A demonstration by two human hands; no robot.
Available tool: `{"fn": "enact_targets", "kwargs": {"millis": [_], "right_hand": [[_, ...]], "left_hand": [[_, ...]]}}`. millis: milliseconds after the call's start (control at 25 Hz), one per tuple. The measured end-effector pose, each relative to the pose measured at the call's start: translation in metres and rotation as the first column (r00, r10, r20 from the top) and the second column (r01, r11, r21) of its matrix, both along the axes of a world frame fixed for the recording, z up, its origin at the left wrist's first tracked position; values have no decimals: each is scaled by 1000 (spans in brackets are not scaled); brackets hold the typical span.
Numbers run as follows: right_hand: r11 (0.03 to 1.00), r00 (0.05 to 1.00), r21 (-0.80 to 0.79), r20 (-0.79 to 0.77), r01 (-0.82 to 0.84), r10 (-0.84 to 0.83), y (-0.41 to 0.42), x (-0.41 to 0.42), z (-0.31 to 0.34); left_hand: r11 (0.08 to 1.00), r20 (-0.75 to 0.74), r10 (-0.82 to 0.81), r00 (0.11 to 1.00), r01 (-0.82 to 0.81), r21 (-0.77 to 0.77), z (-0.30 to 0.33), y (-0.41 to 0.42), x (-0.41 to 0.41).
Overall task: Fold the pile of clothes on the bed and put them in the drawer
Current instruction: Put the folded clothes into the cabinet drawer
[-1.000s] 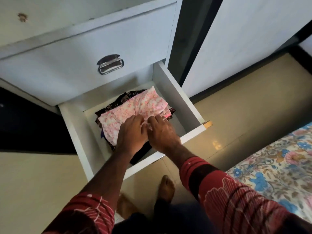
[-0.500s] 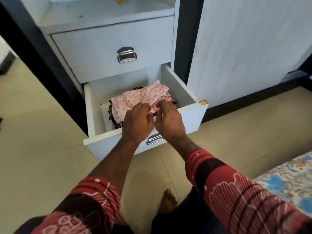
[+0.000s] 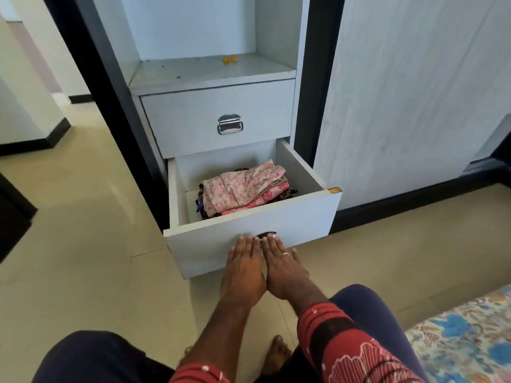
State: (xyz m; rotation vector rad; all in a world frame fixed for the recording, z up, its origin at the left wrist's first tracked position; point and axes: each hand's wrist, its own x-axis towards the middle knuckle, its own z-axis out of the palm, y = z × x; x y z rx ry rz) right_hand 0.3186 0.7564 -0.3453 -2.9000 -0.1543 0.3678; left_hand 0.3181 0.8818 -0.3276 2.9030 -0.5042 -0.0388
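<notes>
Far left of the frame was just smooth beige floor tile (image 3: 83, 217), plenty of open room there, with a black baseboard running along the wall. Center frame, the lower drawer (image 3: 290, 217) stood pulled out of the white laminate cabinet, flat matte front, its chrome handle mostly covered. Inside it sat the folded clothes (image 3: 243, 189): a soft pink floral piece on top, darker patterned stuff underneath, the stack sitting below the drawer's front edge. The closed upper drawer (image 3: 193, 120) above had a shiny metal pull. Lower center, the left hand (image 3: 244, 268) lay flat on the drawer front, fingers straight and together, tips right at the handle. The right hand (image 3: 282, 265) was touching beside it, same flat pose, ring on one finger, thumb out a bit. Holding nothing, as far as I could tell. Bottom right corner, a floral bedsheet (image 3: 464, 335), blurry.
</notes>
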Motion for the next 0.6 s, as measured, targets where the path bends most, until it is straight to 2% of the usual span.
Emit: {"fn": "enact_targets", "kwargs": {"millis": [160, 600], "right_hand": [[999, 999, -27, 32, 24, -24, 7, 17, -12], [997, 994, -63, 99, -38, 44, 1, 123, -36]], "left_hand": [[997, -53, 29, 998, -25, 69, -19, 11, 18], [994, -16, 35, 999, -33, 105, -47, 29, 129]]}}
